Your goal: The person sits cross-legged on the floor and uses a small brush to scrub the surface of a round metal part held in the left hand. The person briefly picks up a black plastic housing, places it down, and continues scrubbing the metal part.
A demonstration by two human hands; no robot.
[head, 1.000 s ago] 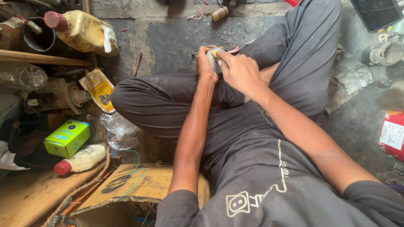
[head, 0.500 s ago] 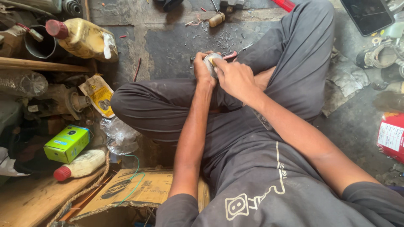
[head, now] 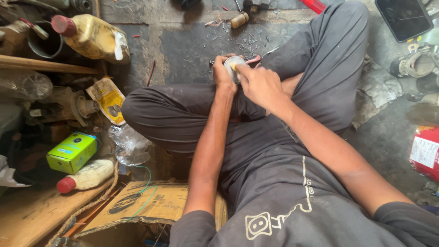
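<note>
I sit cross-legged on a grimy concrete floor, in dark grey trousers and shirt. My left hand [head: 222, 73] grips a small round silvery metal part [head: 233, 66] over my knees. My right hand [head: 258, 84] presses against the same part, fingertips on its face, and holds a thin tool with a pink handle [head: 252, 59] that sticks out to the right. Most of the part is hidden by my fingers.
A yellow oil bottle with a red cap [head: 91, 36] lies at the upper left. A green box [head: 73, 152], a whitish bottle [head: 87, 176] and a clear plastic bag [head: 130, 144] lie left. A cardboard box [head: 151, 203] sits below. A dark tablet [head: 404, 18] and red box [head: 425, 153] are right.
Both hands stay on the round part with small shifts of the fingers. The camera has tilted slightly, moving the scene down in the picture.
</note>
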